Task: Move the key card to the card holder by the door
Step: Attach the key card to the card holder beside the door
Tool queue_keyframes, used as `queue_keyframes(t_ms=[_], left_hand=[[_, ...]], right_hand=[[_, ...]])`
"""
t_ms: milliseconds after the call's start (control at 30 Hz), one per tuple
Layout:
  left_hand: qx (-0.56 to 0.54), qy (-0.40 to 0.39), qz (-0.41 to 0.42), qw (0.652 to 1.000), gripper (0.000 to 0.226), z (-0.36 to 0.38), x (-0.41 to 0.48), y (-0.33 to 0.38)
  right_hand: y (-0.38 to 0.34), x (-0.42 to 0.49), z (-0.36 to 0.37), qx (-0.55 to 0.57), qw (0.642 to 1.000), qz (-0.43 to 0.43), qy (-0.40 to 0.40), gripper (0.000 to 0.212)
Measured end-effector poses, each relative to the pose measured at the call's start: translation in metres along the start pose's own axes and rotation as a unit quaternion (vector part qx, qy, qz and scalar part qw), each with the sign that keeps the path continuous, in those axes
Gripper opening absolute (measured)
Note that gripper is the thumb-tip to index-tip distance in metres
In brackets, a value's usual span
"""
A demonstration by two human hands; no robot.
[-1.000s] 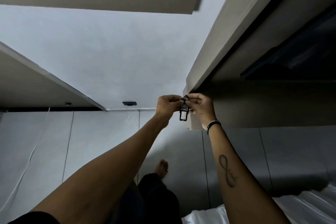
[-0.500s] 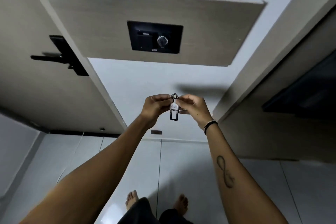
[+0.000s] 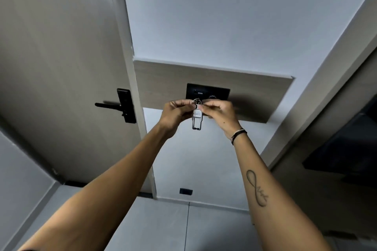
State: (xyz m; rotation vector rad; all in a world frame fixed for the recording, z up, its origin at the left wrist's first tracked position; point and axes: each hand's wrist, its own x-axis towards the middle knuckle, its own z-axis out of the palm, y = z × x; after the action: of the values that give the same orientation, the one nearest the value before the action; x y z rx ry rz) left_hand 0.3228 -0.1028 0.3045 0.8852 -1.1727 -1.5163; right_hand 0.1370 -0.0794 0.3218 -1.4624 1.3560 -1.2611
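Left hand (image 3: 176, 113) and right hand (image 3: 219, 112) both pinch the key card (image 3: 197, 117) at its top, card hanging down. Black card holder (image 3: 208, 92) sits just behind on the wall, door (image 3: 61, 67) left.

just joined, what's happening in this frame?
A person holds a small key card tag up with both hands, the left hand and right hand pinching it near its ring. It hangs in front of the black card holder panel on the wall, right of the door handle. The card is not yet inserted.
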Motion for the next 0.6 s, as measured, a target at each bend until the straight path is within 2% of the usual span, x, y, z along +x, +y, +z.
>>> queue_keyframes(t_ms=[100,300,500,600], left_hand=[[0.002,0.014,0.022,1.0,0.015,0.001,0.004,0.029],[0.031,0.03,0.063,0.997,0.023,0.006,0.013,0.072],[0.047,0.029,0.088,0.995,0.019,0.013,0.024,0.099],[0.047,0.032,0.104,0.993,0.024,0.017,0.031,0.109]], right_hand=[[-0.027,0.01,0.002,-0.001,1.0,-0.024,-0.001,0.021],[-0.061,0.029,0.003,-0.002,0.998,-0.046,0.049,0.015],[-0.091,0.042,-0.005,0.012,0.995,-0.063,0.077,0.038],[-0.101,0.05,-0.009,0.011,0.995,-0.062,0.078,0.036]])
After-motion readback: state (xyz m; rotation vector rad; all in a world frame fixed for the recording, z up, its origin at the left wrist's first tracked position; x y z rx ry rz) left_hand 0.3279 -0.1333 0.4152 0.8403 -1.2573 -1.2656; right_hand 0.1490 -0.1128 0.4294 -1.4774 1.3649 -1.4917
